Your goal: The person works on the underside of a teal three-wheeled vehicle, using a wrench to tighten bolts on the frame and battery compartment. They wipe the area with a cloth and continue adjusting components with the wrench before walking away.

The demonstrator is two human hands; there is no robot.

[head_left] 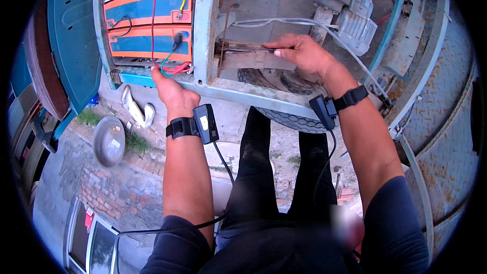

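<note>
My left hand is at the lower edge of the battery compartment in a pale blue metal frame, most of its fingers hidden under the rail by red and green wires. The blue-and-orange batteries are stacked above it. My right hand is closed, thumb and forefinger on a thin dark strip I cannot make out, along a rusty metal bar right of the batteries. A tyre shows below that bar.
A grey motor housing and pale cables sit upper right, beside rusty panels. A teal panel is at left. On the ground are a metal basin and pale scraps. My legs show below the frame.
</note>
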